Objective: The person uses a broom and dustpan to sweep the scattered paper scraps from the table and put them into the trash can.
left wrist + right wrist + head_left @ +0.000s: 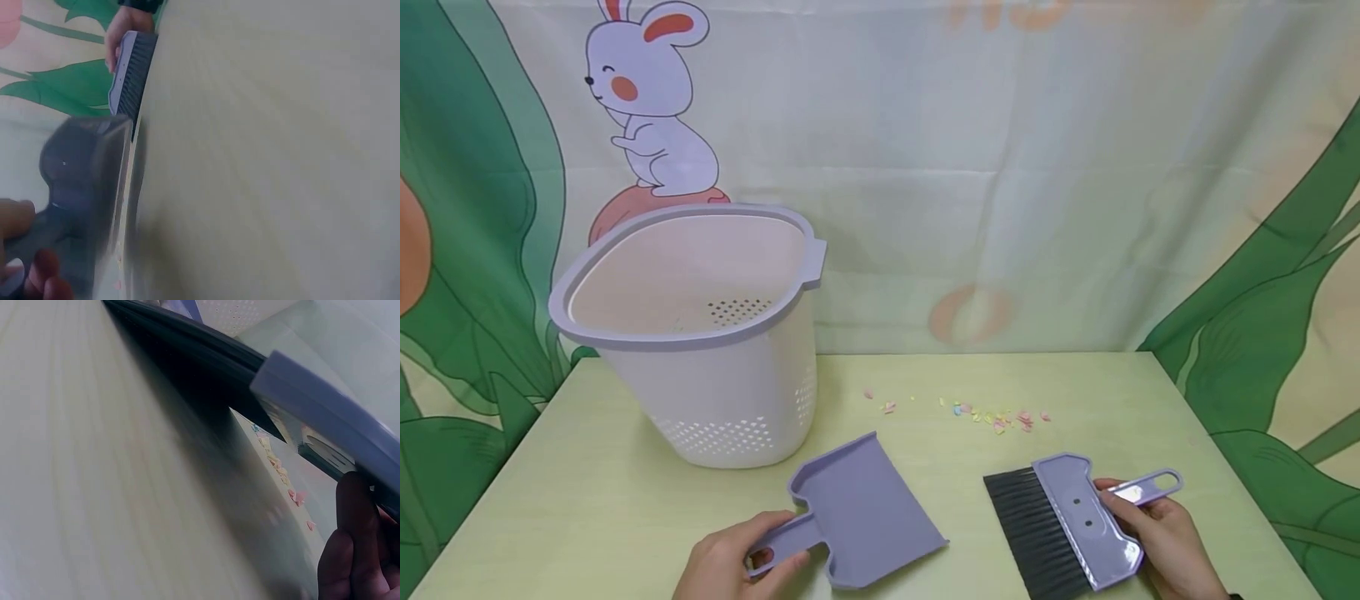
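My left hand (733,560) grips the looped handle of a purple dustpan (868,508), thumb and fingers around it. The pan's flat lip faces right, toward the brush. In my right hand (1172,542) is a purple hand brush (1086,525) with black bristles (1037,533), held by its handle and pointing left. The left wrist view shows the dustpan (81,175) close over the table. From the right wrist view, the brush (325,412) hangs over the tabletop with fingers beneath it. Small pastel paper scraps (1000,419) lie scattered behind both tools.
A white perforated basket (715,375) with a purple rim stands at the back left of the pale table (587,517). Behind the table hangs a printed cloth (910,167) with a rabbit and green leaves.
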Demonstrator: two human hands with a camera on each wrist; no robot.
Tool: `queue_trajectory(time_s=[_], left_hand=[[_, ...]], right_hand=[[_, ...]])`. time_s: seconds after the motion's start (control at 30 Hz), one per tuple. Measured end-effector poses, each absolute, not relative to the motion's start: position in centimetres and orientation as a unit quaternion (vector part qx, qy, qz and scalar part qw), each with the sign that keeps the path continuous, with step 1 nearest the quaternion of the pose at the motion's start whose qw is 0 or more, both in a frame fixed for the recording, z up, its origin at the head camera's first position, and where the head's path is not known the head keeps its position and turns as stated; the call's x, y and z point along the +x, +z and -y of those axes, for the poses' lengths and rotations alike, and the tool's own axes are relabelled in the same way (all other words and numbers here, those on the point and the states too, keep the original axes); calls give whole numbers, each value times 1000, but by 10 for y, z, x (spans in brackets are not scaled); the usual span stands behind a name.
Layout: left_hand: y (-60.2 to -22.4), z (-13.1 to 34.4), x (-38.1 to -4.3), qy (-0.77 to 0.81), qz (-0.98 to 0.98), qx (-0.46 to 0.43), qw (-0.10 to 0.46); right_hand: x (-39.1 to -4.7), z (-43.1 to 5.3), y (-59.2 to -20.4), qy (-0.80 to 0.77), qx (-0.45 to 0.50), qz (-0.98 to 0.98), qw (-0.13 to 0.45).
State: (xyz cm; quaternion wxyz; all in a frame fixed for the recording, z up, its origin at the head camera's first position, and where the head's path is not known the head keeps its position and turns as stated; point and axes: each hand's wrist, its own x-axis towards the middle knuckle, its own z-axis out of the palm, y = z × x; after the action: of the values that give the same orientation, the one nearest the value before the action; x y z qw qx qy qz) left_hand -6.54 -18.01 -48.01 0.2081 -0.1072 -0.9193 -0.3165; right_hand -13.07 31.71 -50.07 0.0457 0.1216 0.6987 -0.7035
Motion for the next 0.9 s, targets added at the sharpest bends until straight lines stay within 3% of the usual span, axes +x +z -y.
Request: queue_trajectory(time_s=[0.1,0.33,0.47,0.73,0.9], left_hand=[[-475,177,-68,-317,928,-84,176],[-475,177,-70,-330,942,-58,14],[-480,177,-72,-348,935,-63,-37],[-481,171,-74,-364,927,-80,-41],[-481,171,-74,-352,929,-109,-23]], right_hand=[[-130,-317,-501,-700,120,-702,45],[-129,-317,-501,-702,105,-703,33],[-129,-317,-502,-707,103,-699,33],[-137,-318,-474,-629,89,-771,29],[-154,-319,-428,-491,13,-866,-95]])
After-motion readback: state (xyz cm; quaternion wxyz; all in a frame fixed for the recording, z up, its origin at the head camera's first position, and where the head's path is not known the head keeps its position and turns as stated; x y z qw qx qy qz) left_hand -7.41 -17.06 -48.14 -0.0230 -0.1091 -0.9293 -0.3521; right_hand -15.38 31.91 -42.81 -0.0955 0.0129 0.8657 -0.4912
